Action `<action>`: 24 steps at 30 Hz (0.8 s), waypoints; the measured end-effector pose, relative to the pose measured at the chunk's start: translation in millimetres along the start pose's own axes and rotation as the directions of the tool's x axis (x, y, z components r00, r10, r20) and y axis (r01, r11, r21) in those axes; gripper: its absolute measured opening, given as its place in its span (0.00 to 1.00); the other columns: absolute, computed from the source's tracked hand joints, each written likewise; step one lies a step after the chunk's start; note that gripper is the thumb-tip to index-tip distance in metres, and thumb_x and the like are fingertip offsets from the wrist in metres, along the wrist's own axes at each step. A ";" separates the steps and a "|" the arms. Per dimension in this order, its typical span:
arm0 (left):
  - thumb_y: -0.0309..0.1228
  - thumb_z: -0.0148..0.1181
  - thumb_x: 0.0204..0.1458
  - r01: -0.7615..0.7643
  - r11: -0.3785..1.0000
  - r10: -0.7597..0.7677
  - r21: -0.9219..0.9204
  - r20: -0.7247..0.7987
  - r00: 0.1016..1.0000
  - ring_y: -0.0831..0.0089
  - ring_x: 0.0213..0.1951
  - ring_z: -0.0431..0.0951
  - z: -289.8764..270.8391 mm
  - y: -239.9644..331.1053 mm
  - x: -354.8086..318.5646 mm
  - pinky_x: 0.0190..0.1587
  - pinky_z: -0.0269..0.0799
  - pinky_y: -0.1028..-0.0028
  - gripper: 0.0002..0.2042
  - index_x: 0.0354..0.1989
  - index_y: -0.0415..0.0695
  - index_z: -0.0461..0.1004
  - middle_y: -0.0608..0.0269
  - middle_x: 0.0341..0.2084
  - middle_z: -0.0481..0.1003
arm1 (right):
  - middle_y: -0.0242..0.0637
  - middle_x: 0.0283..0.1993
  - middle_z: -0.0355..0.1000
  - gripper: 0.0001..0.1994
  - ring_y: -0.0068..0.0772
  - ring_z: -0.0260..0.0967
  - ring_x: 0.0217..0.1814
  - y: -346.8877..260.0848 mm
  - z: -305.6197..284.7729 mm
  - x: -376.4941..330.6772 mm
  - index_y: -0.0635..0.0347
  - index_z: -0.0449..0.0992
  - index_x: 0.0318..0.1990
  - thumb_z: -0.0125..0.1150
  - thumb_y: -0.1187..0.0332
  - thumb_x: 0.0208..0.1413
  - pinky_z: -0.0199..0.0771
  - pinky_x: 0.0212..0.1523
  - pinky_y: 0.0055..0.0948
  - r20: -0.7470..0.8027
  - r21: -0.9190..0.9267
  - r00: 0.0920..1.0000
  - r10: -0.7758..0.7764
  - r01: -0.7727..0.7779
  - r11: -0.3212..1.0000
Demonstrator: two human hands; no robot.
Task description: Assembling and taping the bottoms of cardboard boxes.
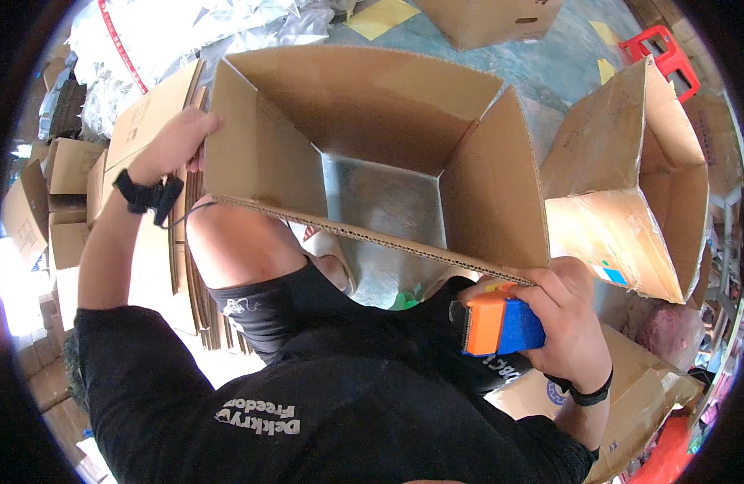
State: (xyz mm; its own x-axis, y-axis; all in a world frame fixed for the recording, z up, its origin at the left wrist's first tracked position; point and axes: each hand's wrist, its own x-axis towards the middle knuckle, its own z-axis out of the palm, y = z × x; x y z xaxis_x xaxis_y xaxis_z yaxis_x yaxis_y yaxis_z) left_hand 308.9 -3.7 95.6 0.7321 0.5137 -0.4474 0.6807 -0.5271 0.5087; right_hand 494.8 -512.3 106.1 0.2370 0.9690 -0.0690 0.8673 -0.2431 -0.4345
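A large open cardboard box point(372, 105) lies tilted across my lap, its opening toward me and a silvery bottom showing inside. My left hand point(174, 145) grips the box's left wall near its upper corner. My right hand point(570, 319) holds an orange and blue tape dispenser point(497, 323) pressed against the box's near right corner edge. A black strap circles each wrist.
A second open cardboard box point(630, 177) stands at the right. Flat cardboard sheets point(146, 121) are stacked at the left beside more boxes point(65, 169). Silvery bags point(186, 28) lie at the top left, another carton point(489, 20) at the top, a red stool point(666, 52) top right.
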 end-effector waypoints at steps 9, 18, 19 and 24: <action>0.44 0.48 0.67 -0.052 0.999 0.048 -0.016 -0.173 0.984 0.74 0.14 0.71 34.5 -19.5 5.5 0.20 0.67 0.71 0.27 0.22 0.32 0.73 0.62 0.12 0.69 | 0.37 0.57 0.73 0.30 0.53 0.66 0.58 3.9 -14.3 13.5 0.51 0.77 0.47 0.73 0.68 0.25 0.59 0.62 0.50 0.210 0.156 0.977 -0.028 -0.006 0.988; 0.43 0.51 0.61 -0.137 0.894 0.163 0.426 -0.024 0.986 0.44 0.21 0.74 34.9 28.8 -14.4 0.30 0.69 0.52 0.26 0.22 0.27 0.71 0.39 0.15 0.67 | 0.40 0.50 0.76 0.37 0.33 0.73 0.54 67.3 -38.7 8.4 0.65 0.74 0.55 0.73 0.56 0.33 0.69 0.58 0.30 0.237 0.772 0.953 0.191 -0.304 0.558; 0.43 0.51 0.61 -0.132 0.895 0.159 0.426 -0.028 0.987 0.44 0.21 0.74 34.9 28.3 -15.4 0.30 0.69 0.52 0.26 0.22 0.27 0.71 0.39 0.15 0.67 | 0.37 0.51 0.76 0.37 0.30 0.72 0.53 79.3 -32.0 12.0 0.66 0.74 0.56 0.73 0.59 0.33 0.69 0.58 0.29 0.233 0.865 0.937 0.260 -0.322 0.384; 0.42 0.51 0.59 -0.212 0.763 0.204 0.611 0.084 0.975 0.37 0.25 0.74 39.3 34.9 -25.3 0.33 0.69 0.47 0.24 0.23 0.30 0.74 0.34 0.19 0.69 | 0.36 0.51 0.77 0.39 0.29 0.74 0.52 87.3 -20.8 48.6 0.69 0.73 0.57 0.72 0.65 0.30 0.70 0.59 0.28 0.416 0.842 0.898 0.147 -0.441 0.312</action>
State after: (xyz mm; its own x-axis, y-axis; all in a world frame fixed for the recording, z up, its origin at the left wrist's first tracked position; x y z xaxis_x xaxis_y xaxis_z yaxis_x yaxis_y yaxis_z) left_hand 315.1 -61.6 95.7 0.8552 0.3367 -0.3940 0.3796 -0.9245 0.0337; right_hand 591.1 -487.3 83.5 0.1584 0.8520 -0.4990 -0.2029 -0.4665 -0.8609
